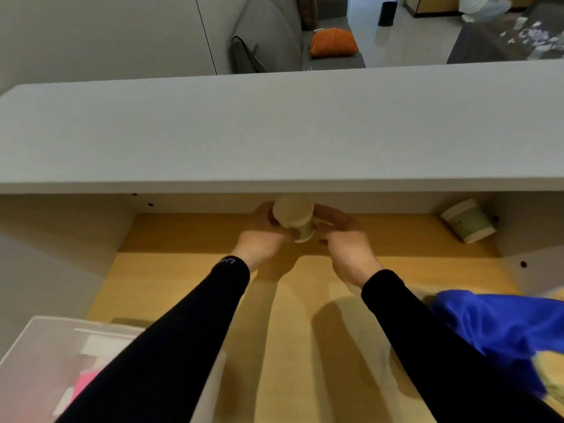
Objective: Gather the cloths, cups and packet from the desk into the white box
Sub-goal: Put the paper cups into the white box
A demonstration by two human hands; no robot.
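At the back of the desk (305,346), just under the front edge of the grey shelf (274,126): cup (293,219), pale with a green band, tilted, gripped from both sides. Left hand (261,236) curled round the left side of the cup, fingers wrapped behind it. Right hand (345,239) closed on the right side, fingertips against the wall near the rim. Upper end of the cup partly hidden by the shelf edge. Contact between cup and desk surface: cannot tell.

In the far right back corner: second cup (468,221), same green pattern, lying on its side, well apart from both hands.

Along the near right edge of the desk: blue cloth (500,325), crumpled, just beside the right sleeve. Yellow-green cloth (552,370) next to it, cut off by the frame.

At lower left: white box (36,346), translucent, partly covered by the left sleeve. Inside: pink item (84,383) and flat white pieces, too blurred to identify.

Beyond the shelf: grey sofa with orange cushion (332,42).
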